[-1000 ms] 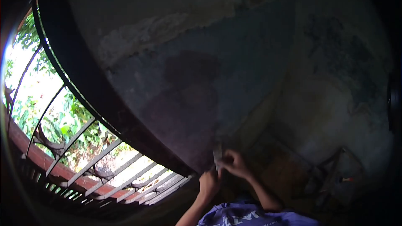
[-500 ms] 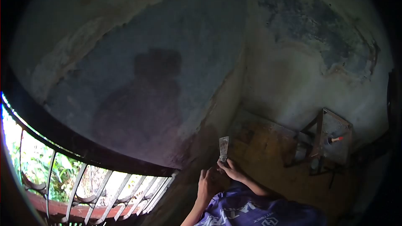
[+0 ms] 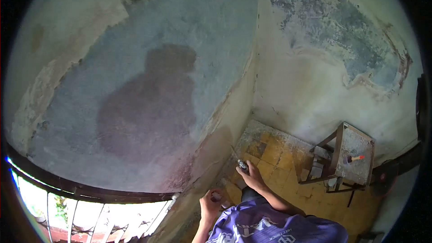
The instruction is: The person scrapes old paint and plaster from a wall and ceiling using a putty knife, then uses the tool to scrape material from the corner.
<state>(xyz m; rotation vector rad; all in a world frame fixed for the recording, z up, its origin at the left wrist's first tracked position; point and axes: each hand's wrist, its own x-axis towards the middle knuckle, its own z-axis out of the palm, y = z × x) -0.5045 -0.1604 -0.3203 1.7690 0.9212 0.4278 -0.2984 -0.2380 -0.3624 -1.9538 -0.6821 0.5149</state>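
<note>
Right now we have the scraper (image 3: 241, 162) in our right hand (image 3: 252, 177), its grip clenched around the dark handle, the thin blade pointing up and slightly left, seen nearly edge-on, near the foot of the wall (image 3: 225, 54). Our left hand (image 3: 210, 203) is lower and to the left, apart from the scraper, its fingers curled inward; we cannot tell whether that grip is closed on something small. Beneath our hands we see the purple shirt (image 3: 270, 225). The wall before us carries a broad blue-grey patch with ragged pale edges, and a dark shadow (image 3: 153, 103) falls across it. At the lower left, bright light comes through the window bars (image 3: 72, 218). The adjoining wall (image 3: 301, 90) has a rough dark patch high up. Off to the right, a brush (image 3: 355, 158) with a red handle lies on the dusty surface (image 3: 357, 141), which stands on wooden legs over the yellow tiled floor (image 3: 274, 153); pale debris is scattered along the floor's edge.
</note>
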